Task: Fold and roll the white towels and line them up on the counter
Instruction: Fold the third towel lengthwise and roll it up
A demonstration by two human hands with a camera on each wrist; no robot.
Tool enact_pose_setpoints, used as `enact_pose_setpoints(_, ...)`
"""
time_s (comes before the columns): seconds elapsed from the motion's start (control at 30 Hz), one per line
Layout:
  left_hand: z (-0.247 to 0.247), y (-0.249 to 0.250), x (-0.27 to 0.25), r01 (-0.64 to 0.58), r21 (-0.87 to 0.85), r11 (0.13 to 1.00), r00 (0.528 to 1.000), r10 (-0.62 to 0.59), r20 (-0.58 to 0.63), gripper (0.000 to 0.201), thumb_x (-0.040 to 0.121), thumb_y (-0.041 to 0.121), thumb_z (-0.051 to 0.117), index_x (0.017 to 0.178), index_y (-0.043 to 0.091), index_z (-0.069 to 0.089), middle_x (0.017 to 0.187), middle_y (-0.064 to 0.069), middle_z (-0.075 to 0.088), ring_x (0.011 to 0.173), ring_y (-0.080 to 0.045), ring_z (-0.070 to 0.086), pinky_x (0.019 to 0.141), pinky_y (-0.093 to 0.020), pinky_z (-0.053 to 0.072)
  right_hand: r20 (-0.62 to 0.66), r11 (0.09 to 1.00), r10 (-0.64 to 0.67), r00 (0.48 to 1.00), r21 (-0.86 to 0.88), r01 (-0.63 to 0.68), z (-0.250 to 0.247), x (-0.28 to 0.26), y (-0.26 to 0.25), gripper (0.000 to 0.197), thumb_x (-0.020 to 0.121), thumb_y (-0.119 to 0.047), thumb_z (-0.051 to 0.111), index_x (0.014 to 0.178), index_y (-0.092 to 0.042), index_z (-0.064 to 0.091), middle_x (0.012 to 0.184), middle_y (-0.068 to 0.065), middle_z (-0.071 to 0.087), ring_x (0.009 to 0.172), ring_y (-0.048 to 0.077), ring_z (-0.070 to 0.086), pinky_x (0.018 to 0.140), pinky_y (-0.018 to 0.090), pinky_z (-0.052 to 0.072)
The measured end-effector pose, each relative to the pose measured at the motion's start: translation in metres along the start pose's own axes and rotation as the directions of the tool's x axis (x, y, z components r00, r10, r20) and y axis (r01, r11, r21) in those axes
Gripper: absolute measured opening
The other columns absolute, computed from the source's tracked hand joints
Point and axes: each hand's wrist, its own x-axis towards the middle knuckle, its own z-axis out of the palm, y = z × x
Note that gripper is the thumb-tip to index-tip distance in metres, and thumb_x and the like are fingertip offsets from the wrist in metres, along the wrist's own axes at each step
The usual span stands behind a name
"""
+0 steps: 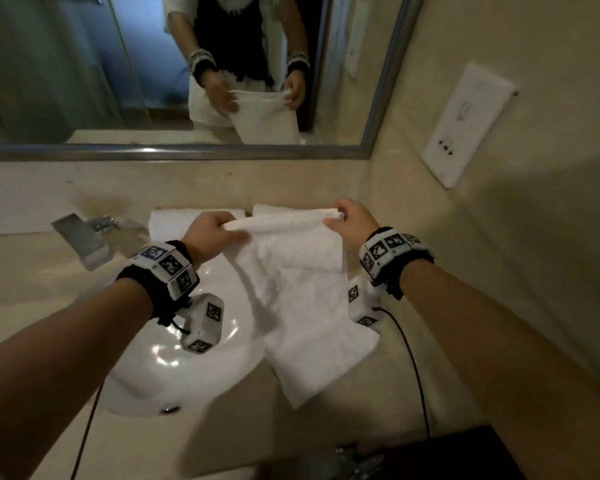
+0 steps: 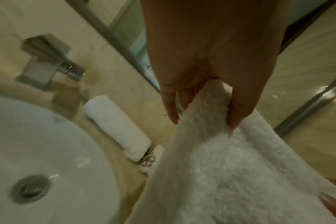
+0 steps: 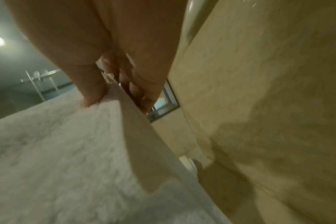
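A white towel [image 1: 302,299] hangs folded in the air above the counter, its lower end draped over the sink's right rim. My left hand [image 1: 219,230] pinches its top left corner and my right hand [image 1: 347,220] pinches its top right corner. In the left wrist view, thumb and fingers of the left hand [image 2: 203,104] clamp the towel [image 2: 230,174]. The right wrist view shows my right hand [image 3: 113,92] gripping the towel's edge [image 3: 67,151]. A rolled white towel [image 1: 174,220] lies on the counter behind my left hand, seen also as a rolled towel [image 2: 115,127]. Another rolled towel [image 1: 274,210] peeks out behind the held one.
A white oval sink [image 1: 174,368] with a drain [image 2: 29,188] sits below my left wrist. A chrome faucet [image 1: 84,237] stands at its far left. The mirror [image 1: 153,64] runs along the back wall. A white wall plate [image 1: 468,126] is on the right wall, close to my right hand.
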Motion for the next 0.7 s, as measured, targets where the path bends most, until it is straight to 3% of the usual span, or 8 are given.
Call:
enact_pose_setpoints(0.1,-0.021,0.054,-0.02,-0.139,0.018,0.99,0.988,0.14,-0.065,0.014,0.081,0.019,0.07,0.084,0.008,0.064,0.074,-0.006,0.056,0.07,-0.018,0.049,0.058,-0.023,0.039,-0.095,0.996,-0.059,0.994,0.062,0.065,-0.044,-0.029,-0.023,0.013,0.089,-0.013,0.06,0.091,-0.012,0.047,0.079,-0.001,0.05,0.086,0.017,0.048,0.074,0.026,0.036)
enact_pose_setpoints(0.17,-0.036,0.086,-0.035,-0.229,0.03,0.973,0.968,0.231,-0.095,0.021,0.08,0.025,0.071,0.089,0.007,0.067,0.08,-0.008,0.061,0.073,-0.019,0.054,0.063,-0.025,0.043,-0.185,0.988,-0.095,0.978,0.103,0.115,-0.07,-0.05,-0.038,0.014,0.088,-0.015,0.062,0.097,-0.01,0.053,0.082,0.003,0.052,0.084,0.018,0.05,0.073,0.028,0.038)
enact_pose_setpoints(0.27,-0.057,0.126,-0.057,-0.365,0.058,0.929,0.912,0.369,-0.18,0.031,0.08,0.027,0.072,0.087,-0.003,0.066,0.078,-0.016,0.058,0.073,-0.021,0.052,0.059,-0.027,0.037,-0.312,0.968,-0.156,0.937,0.139,0.208,-0.103,-0.078,-0.064,0.015,0.087,-0.017,0.063,0.098,-0.01,0.054,0.087,0.009,0.054,0.08,0.019,0.051,0.071,0.029,0.042)
enact_pose_setpoints(0.37,-0.075,0.161,-0.079,-0.496,0.027,0.868,0.825,0.48,-0.3,0.037,0.079,0.031,0.072,0.083,-0.004,0.062,0.075,-0.022,0.056,0.072,-0.026,0.054,0.064,-0.034,0.045,-0.458,0.907,-0.248,0.853,0.201,0.371,-0.133,-0.106,-0.094,0.01,0.09,-0.015,0.06,0.088,-0.014,0.05,0.076,-0.001,0.053,0.069,0.009,0.048,0.063,0.015,0.042)
enact_pose_setpoints(0.43,-0.084,0.176,-0.091,-0.527,-0.043,0.849,0.8,0.478,-0.364,0.026,0.079,0.029,0.072,0.082,0.005,0.063,0.074,-0.014,0.058,0.075,-0.028,0.058,0.07,-0.043,0.052,-0.502,0.881,-0.294,0.813,0.187,0.434,-0.144,-0.12,-0.108,0.006,0.092,-0.015,0.056,0.09,-0.012,0.051,0.071,-0.006,0.048,0.063,0.007,0.044,0.056,0.008,0.037)
enact_pose_setpoints(0.53,-0.084,0.177,-0.101,-0.453,0.123,0.883,0.846,0.469,-0.255,0.036,0.08,0.032,0.072,0.08,-0.003,0.064,0.073,-0.017,0.057,0.072,-0.028,0.057,0.068,-0.042,0.049,-0.366,0.944,-0.297,0.882,0.024,0.329,-0.145,-0.13,-0.11,0.014,0.095,-0.019,0.052,0.105,-0.011,0.053,0.08,-0.006,0.047,0.075,0.011,0.043,0.063,0.015,0.035)
enact_pose_setpoints(0.6,-0.079,0.173,-0.107,-0.442,0.207,0.873,0.85,0.481,-0.214,0.041,0.084,0.031,0.067,0.079,-0.01,0.062,0.071,-0.019,0.054,0.069,-0.023,0.051,0.063,-0.033,0.039,-0.346,0.954,-0.284,0.894,-0.013,0.298,-0.146,-0.137,-0.106,0.005,0.096,-0.02,0.05,0.097,-0.016,0.046,0.073,-0.013,0.04,0.067,0.005,0.04,0.057,0.011,0.03)
enact_pose_setpoints(0.7,-0.076,0.172,-0.114,-0.464,0.079,0.883,0.857,0.469,-0.215,0.037,0.086,0.029,0.065,0.087,-0.007,0.064,0.08,-0.017,0.061,0.071,-0.02,0.054,0.067,-0.031,0.043,-0.351,0.947,-0.276,0.895,0.058,0.315,-0.151,-0.149,-0.104,0.025,0.096,-0.018,0.048,0.073,-0.02,0.041,0.067,-0.01,0.038,0.06,0.001,0.037,0.053,0.012,0.029)
